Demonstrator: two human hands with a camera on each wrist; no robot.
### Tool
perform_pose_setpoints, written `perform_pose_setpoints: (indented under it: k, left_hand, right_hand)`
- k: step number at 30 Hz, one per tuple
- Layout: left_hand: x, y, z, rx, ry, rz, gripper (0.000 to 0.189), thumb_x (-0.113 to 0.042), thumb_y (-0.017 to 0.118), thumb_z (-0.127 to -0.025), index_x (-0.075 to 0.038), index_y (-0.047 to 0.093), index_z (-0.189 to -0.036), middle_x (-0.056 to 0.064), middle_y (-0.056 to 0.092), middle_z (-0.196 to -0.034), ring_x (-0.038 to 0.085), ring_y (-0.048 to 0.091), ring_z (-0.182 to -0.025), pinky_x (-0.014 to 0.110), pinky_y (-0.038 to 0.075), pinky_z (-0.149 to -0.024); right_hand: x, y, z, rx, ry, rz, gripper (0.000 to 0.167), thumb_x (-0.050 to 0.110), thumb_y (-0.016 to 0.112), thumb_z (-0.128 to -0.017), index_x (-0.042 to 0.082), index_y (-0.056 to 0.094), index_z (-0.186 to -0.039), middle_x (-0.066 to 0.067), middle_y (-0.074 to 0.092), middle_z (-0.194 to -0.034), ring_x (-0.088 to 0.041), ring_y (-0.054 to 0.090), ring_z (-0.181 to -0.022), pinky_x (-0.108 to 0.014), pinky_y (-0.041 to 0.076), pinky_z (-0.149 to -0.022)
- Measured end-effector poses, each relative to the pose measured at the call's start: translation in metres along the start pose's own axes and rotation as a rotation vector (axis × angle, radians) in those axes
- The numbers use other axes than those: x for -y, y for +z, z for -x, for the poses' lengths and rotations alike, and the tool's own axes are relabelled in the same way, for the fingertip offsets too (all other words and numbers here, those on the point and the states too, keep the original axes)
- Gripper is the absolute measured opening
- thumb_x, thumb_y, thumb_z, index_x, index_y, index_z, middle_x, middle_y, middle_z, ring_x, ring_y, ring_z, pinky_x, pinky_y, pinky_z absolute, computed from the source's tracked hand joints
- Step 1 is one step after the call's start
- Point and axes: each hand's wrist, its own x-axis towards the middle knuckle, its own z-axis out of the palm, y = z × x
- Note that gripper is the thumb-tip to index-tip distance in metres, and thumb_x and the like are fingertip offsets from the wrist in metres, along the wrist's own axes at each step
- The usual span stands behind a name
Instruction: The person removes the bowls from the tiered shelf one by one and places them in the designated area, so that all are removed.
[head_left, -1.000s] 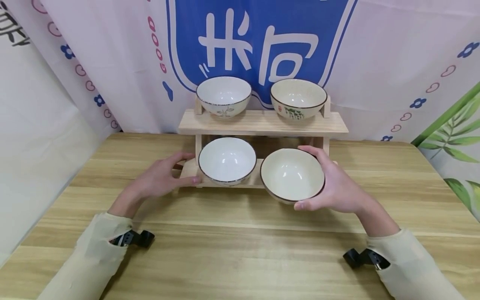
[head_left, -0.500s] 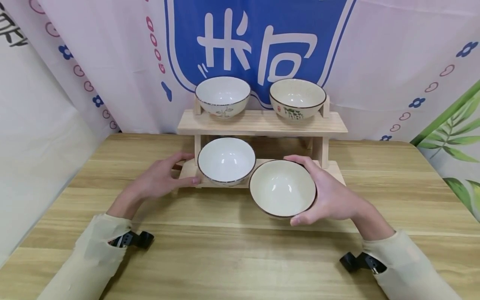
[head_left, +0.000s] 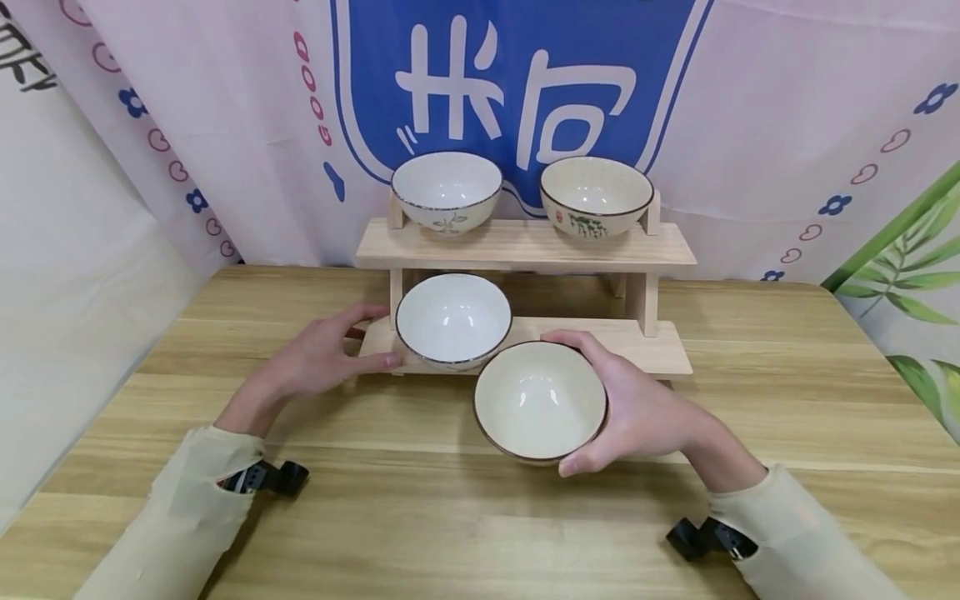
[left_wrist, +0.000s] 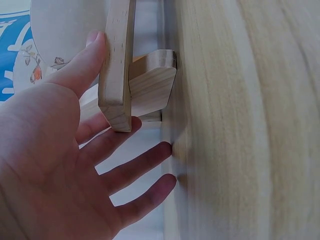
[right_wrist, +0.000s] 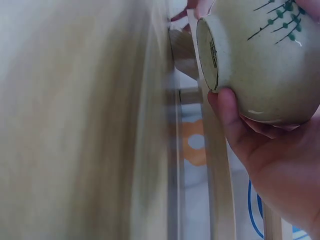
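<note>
My right hand [head_left: 637, 408] grips a cream bowl [head_left: 540, 404] with a dark brown rim, thumb and fingers spread around its side. The bowl is in front of the lower board of a two-tier wooden rack [head_left: 637, 346], tilted with its inside towards the head camera. Green leaf painting [right_wrist: 285, 20] and the foot ring show in the right wrist view. At the rack's left end, my left hand [head_left: 318, 350] holds the lower board [left_wrist: 116, 70], thumb on top and fingertips at its underside. A white bowl [head_left: 453, 321] stands on that board, close to the left thumb.
On the upper board stand a white bowl [head_left: 447, 192] with a leaf pattern and a cream bowl [head_left: 596, 196] with green painting. The rack is on a wood-grain table [head_left: 450, 533]. Behind it hangs a printed cloth [head_left: 750, 108].
My right hand has brought the cream bowl from the right part of the lower board towards me and to the left. The left hand stays at the rack's end.
</note>
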Motion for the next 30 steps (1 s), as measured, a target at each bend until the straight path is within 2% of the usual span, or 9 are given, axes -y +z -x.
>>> perform_pose_setpoints:
  k: [10,20,30]
  left_hand:
    - [0.001,0.0,-0.002,-0.003,0.008,-0.002,0.09,-0.063,0.075,-0.092,-0.017,0.04,-0.161,0.023,0.054,-0.156,0.045,0.054,-0.142,0.067,0.046,-0.114]
    - [0.001,0.0,0.0,-0.001,0.002,-0.002,0.091,-0.064,0.075,-0.091,-0.018,0.04,-0.161,0.023,0.053,-0.157,0.046,0.054,-0.142,0.068,0.045,-0.115]
    - [0.001,0.0,-0.001,-0.002,0.005,-0.005,0.09,-0.063,0.075,-0.092,-0.018,0.039,-0.161,0.023,0.054,-0.157,0.046,0.055,-0.142,0.067,0.046,-0.114]
  right_hand:
    - [0.003,0.015,-0.003,0.01,0.029,-0.017,0.118,0.025,0.104,-0.062,0.012,0.034,-0.157,-0.006,0.057,-0.15,-0.027,0.061,-0.133,-0.032,0.052,-0.112]
    - [0.013,0.035,-0.008,-0.016,0.133,-0.07,0.118,0.025,0.104,-0.061,0.013,0.035,-0.156,-0.006,0.056,-0.149,-0.024,0.061,-0.131,-0.033,0.051,-0.113]
    - [0.018,0.056,-0.012,-0.053,0.215,-0.064,0.122,0.029,0.105,-0.059,0.014,0.033,-0.157,-0.004,0.06,-0.145,-0.021,0.064,-0.127,-0.046,0.05,-0.113]
